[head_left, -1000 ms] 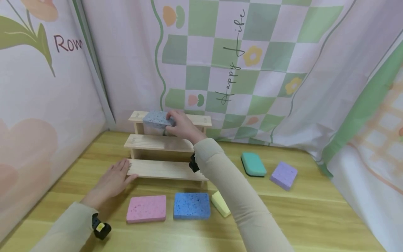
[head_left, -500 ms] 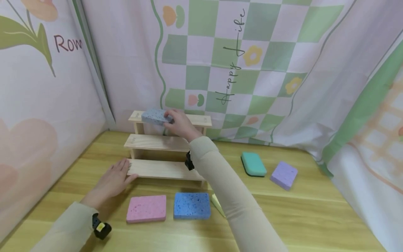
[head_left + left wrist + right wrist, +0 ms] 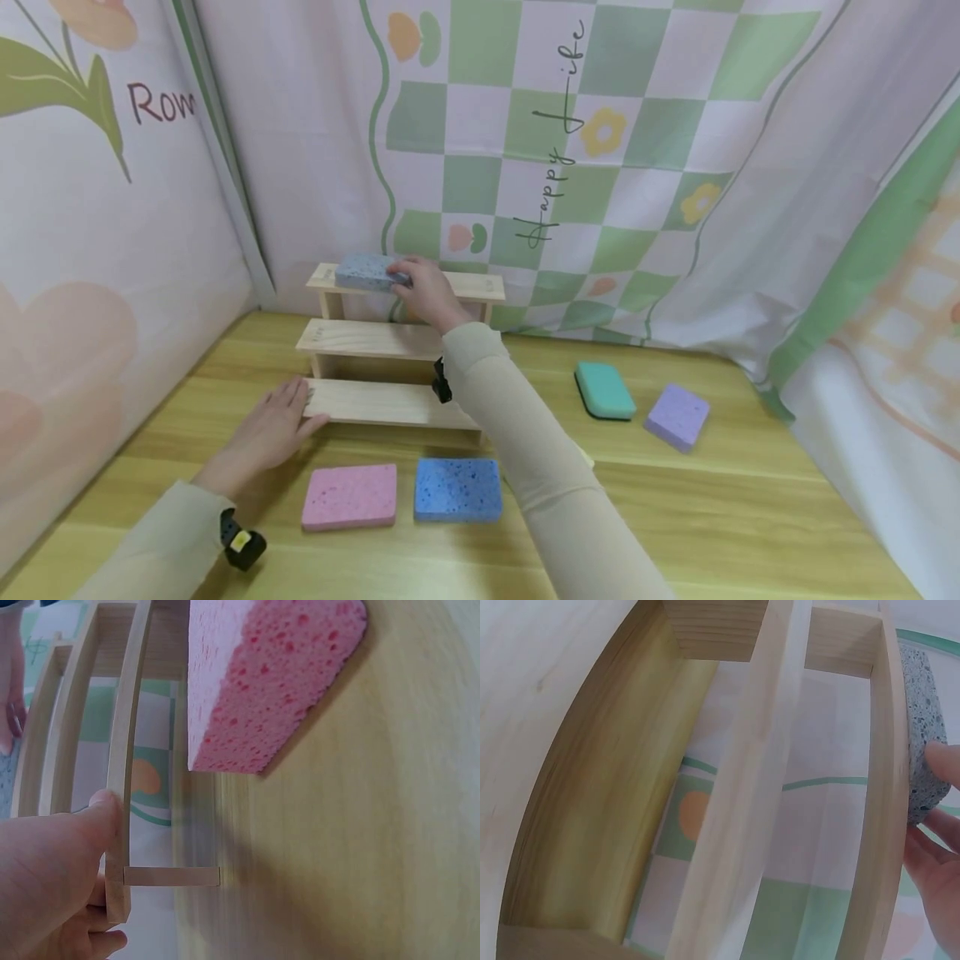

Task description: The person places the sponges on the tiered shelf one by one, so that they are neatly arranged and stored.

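My right hand [image 3: 431, 292] pinches the right end of a grey-blue speckled sponge [image 3: 363, 272], which lies flat along the left part of the top tier of a wooden three-tier rack [image 3: 390, 402]. In the right wrist view the sponge [image 3: 924, 724] sits right against the top board, thumb on one face and fingers beneath its end. At the rack's lower left corner, my left hand [image 3: 268, 427] holds the end of the lowest board, thumb on the front edge and fingers round the side. A pink sponge [image 3: 349, 497] lies in front of that hand.
A blue sponge [image 3: 457, 490] lies right of the pink one. My right sleeve mostly covers a yellow sponge [image 3: 587, 457]. A teal sponge [image 3: 604, 390] and a purple sponge [image 3: 677, 417] lie farther right. Patterned cloth [image 3: 480, 125] hangs behind the rack.
The right hand has moved the grey-blue sponge slightly left and back, from overlapping the top tier's front edge to lying along the board. The left hand has stayed put.
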A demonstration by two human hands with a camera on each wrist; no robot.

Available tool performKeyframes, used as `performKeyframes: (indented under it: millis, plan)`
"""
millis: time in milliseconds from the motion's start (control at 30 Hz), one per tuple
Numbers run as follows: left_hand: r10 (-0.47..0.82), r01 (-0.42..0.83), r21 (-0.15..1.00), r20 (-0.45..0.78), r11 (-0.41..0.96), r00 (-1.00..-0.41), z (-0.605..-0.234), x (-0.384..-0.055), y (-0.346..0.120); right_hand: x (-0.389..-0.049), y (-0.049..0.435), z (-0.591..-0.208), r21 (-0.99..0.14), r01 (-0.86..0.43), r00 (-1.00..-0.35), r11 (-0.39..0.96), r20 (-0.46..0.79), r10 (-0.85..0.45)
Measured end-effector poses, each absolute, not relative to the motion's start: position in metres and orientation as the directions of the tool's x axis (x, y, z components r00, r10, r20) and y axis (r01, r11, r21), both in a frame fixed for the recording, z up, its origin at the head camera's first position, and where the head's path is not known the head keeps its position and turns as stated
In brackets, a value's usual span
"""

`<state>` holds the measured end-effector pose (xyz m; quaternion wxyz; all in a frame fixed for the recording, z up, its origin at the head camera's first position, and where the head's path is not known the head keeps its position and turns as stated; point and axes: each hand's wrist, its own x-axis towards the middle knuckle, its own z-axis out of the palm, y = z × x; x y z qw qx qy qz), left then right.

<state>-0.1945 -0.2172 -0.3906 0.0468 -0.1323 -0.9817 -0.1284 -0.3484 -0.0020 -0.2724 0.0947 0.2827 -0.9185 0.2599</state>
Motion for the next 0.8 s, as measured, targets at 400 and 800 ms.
performKeyframes:
  millis: [400, 800]
  plan:
    - [0.256, 0.284, 0.243, 0.141, 0.928, -0.956, -0.3878, -0.1923, -0.2158, -0.3531, -0.0043, -0.2726, -0.406, -0.571, -0.82, 0.714, 0.32, -0.474]
    - [0.249, 0.28, 0.243, 0.15, 0.929, -0.957, -0.3904, -0.1939, -0.2172, -0.3547, -0.0033, -0.273, -0.418, -0.579, -0.815, 0.7, 0.318, -0.485]
